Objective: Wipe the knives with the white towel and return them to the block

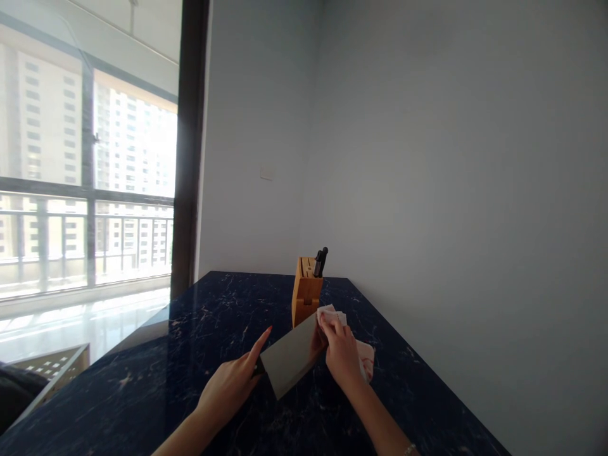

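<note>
My left hand (232, 382) is wrapped round the dark handle of a cleaver (291, 360), its index finger stretched out past the grip. The broad metal blade points away to the right, tilted above the dark table. At the blade's far end my right hand (341, 350) pinches a white and pink cloth (366, 358) against the metal. Part of the cloth hangs down beside the right wrist. Just behind the blade stands a wooden knife block (308, 290) with black-handled tools (320, 261) in its top; the blade hides a bit of its base.
A dark blue marbled table (228, 304) reaches to the corner of grey walls (427, 158). On the left are a glass door with a dark frame (187, 145) and a chair (52, 380) by the table's edge.
</note>
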Demonstrator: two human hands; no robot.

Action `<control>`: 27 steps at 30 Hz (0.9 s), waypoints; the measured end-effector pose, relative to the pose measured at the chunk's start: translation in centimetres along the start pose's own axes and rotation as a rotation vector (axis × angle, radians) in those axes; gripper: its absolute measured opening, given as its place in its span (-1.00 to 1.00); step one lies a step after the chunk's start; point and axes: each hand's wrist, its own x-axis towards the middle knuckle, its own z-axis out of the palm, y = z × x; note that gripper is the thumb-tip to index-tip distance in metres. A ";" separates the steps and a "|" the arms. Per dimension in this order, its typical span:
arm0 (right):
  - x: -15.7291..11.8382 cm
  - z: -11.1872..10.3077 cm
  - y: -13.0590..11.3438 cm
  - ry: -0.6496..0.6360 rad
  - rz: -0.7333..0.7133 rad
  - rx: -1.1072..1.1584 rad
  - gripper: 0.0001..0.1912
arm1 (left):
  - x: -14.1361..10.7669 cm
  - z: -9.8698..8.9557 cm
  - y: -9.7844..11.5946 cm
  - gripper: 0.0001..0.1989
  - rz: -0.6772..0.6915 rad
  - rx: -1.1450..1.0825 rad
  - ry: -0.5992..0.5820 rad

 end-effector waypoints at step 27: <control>-1.2 1.5 -0.7 -0.103 -0.055 -0.139 -0.20 | 0.3 0.3 -0.3 -0.22 -0.073 0.018 -0.014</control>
